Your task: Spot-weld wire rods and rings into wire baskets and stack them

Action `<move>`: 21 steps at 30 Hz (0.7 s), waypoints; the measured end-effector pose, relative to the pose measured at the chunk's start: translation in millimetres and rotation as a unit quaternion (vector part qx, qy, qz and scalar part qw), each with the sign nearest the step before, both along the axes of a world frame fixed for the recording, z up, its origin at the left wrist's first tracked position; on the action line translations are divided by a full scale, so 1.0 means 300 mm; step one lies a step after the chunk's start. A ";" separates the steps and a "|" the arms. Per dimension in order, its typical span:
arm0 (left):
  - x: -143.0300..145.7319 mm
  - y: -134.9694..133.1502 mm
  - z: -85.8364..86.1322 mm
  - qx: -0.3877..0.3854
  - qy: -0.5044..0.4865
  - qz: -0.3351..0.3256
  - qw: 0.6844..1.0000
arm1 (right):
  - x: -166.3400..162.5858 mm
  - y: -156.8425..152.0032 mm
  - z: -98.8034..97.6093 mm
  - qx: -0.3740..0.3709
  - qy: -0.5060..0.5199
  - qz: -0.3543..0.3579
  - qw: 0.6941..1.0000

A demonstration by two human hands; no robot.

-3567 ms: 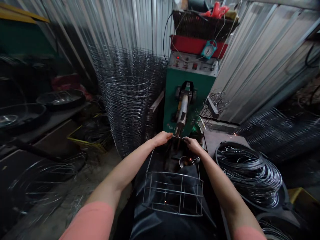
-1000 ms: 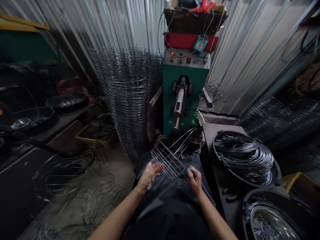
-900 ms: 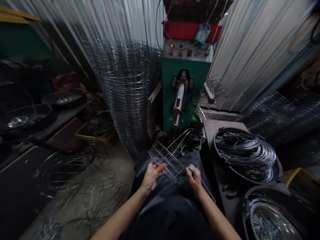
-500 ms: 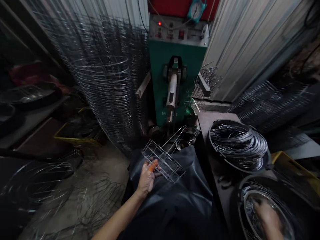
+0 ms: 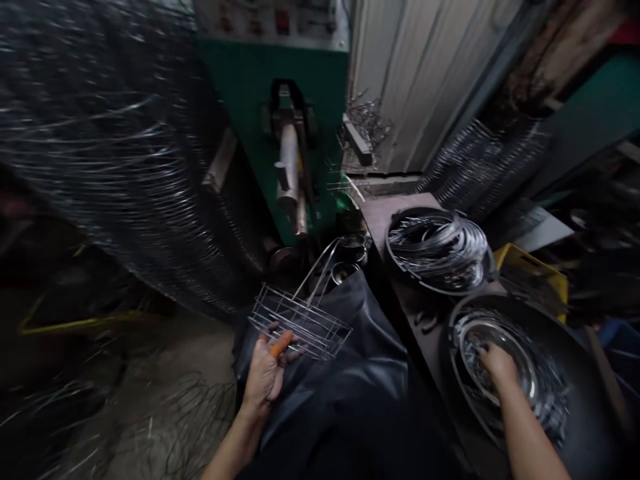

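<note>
My left hand (image 5: 264,373) grips the near edge of a small wire basket frame (image 5: 300,321), which lies tilted over the black apron (image 5: 350,393) on my lap. An orange cover shows on one finger. My right hand (image 5: 495,367) reaches down into a shiny metal bowl (image 5: 505,363) at the lower right, among small wire pieces. Its fingers are curled into the bowl and mostly hidden, so what they hold does not show.
A green welding machine (image 5: 280,120) with a hanging metal arm stands ahead. A tall stack of wire baskets (image 5: 125,173) fills the left. Coiled wire rings (image 5: 437,243) lie in a black pan on the right, by a yellow crate (image 5: 535,277). Loose wire litters the floor.
My right hand has let go of the wire basket frame and gone down right into the metal bowl. The left hand keeps its hold on the frame. The view has swung right and down.
</note>
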State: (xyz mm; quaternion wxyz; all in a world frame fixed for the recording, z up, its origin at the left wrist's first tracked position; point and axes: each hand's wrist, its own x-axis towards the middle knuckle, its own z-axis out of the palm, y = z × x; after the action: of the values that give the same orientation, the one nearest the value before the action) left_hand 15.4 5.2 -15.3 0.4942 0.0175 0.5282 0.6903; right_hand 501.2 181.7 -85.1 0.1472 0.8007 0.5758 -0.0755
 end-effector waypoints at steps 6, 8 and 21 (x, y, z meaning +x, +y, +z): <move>-0.001 -0.003 0.018 -0.023 0.014 -0.006 1.000 | -0.057 -0.047 0.025 0.008 0.035 -0.010 0.999; -0.007 -0.001 0.032 -0.031 0.024 -0.003 0.999 | -0.083 -0.056 0.028 0.016 0.040 -0.040 0.998; -0.038 0.037 0.055 -0.021 0.115 0.006 0.993 | 0.027 -0.095 0.078 0.085 0.061 -0.080 0.991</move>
State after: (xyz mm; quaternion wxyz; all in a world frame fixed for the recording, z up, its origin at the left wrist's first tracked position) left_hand 4.0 16.4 1.3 0.4262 0.0831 0.5962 0.6753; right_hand 509.3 153.3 -61.8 0.0364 0.8475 0.5223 -0.0868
